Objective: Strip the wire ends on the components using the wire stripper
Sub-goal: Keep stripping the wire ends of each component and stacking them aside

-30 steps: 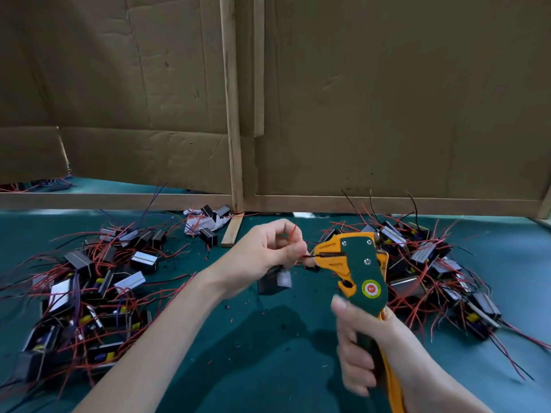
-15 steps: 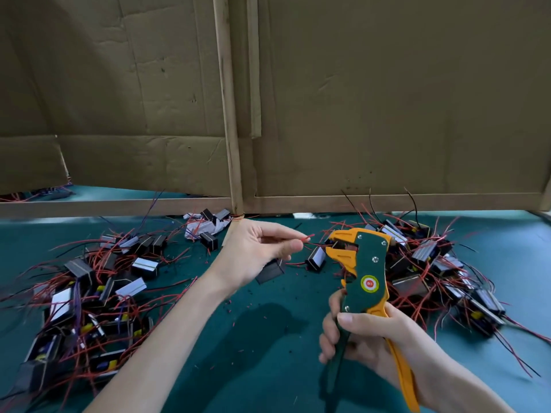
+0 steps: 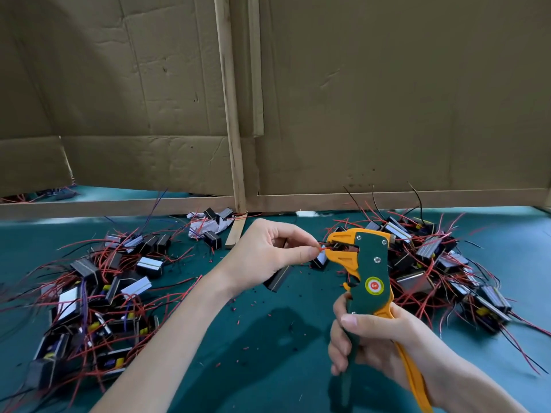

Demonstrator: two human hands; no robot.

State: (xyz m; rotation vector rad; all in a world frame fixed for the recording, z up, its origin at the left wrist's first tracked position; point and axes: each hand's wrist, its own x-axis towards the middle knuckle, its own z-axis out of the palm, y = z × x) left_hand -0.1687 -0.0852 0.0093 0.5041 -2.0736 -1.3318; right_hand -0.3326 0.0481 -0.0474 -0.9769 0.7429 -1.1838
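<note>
The left hand (image 3: 268, 254) pinches a red wire (image 3: 323, 248) between thumb and forefinger, its end at the open orange mouth of the stripper (image 3: 371, 263), with a black component (image 3: 277, 280) just under the hand. The right hand (image 3: 378, 344) is curled round the stripper's handles, holding it upright over the green worktop (image 3: 268, 353). Heaps of wired components lie to the left (image 3: 98, 287) and right (image 3: 432, 263).

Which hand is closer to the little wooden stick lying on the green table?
Left. The left hand sits just right of the wooden stick, pinching a red wire. The right hand is farther away, lower right, gripping the wire stripper.
</note>
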